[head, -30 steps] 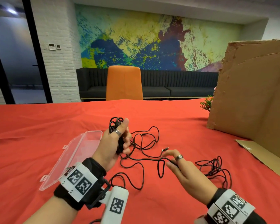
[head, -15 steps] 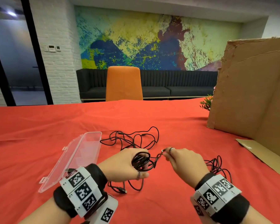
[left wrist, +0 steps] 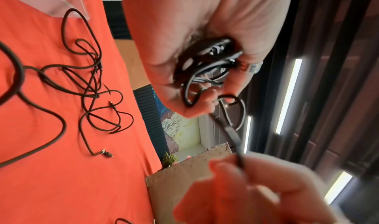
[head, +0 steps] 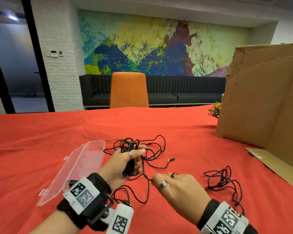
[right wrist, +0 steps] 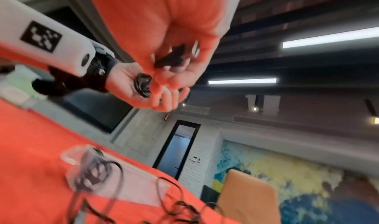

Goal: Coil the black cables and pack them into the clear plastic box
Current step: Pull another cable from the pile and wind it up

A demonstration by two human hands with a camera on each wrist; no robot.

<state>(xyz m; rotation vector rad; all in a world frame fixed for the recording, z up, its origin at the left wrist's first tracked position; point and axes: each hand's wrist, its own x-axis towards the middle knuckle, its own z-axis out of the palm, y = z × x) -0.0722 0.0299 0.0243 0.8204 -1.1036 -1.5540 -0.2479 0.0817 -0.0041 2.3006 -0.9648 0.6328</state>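
My left hand grips a bundle of black cable loops, held upright above the red tablecloth. My right hand pinches the loose run of that cable just right of the bundle. More of the cable trails in slack curves on the cloth, ending in a plug. A second black cable lies tangled at the right. The clear plastic box lies open to the left of my left hand, with a cable inside it in the right wrist view.
A large cardboard sheet stands at the right, with a flat cardboard piece at its foot. A small green plant shows beside it. An orange chair stands at the table's far edge.
My left hand has risen and turned the bundle upright. My right hand has dropped lower and nearer me, now pinching the cable further along; the plug end it held lies on the cloth.
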